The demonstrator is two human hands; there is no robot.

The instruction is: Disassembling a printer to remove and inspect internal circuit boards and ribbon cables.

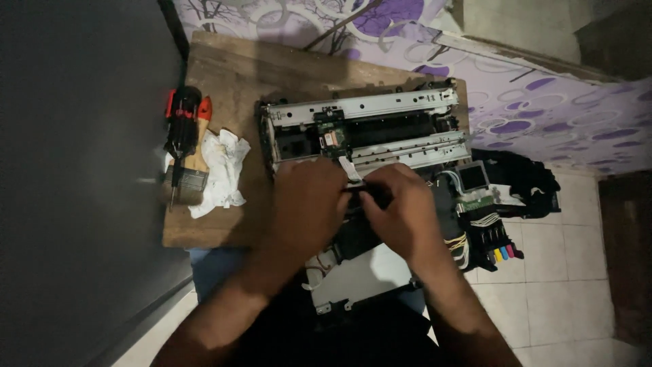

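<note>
A: Both hands are meeting over the opened printer [367,136] on the wooden worktop [224,68]; the left hand [309,204] and right hand [401,211] are pinching a small dark part [360,190] between them.

B: The cover is already off, rails and circuit board are showing. The ink tank block [492,241] is hanging alongside, and the screwdriver [182,129] is lying by the rag [221,170], untouched.
</note>
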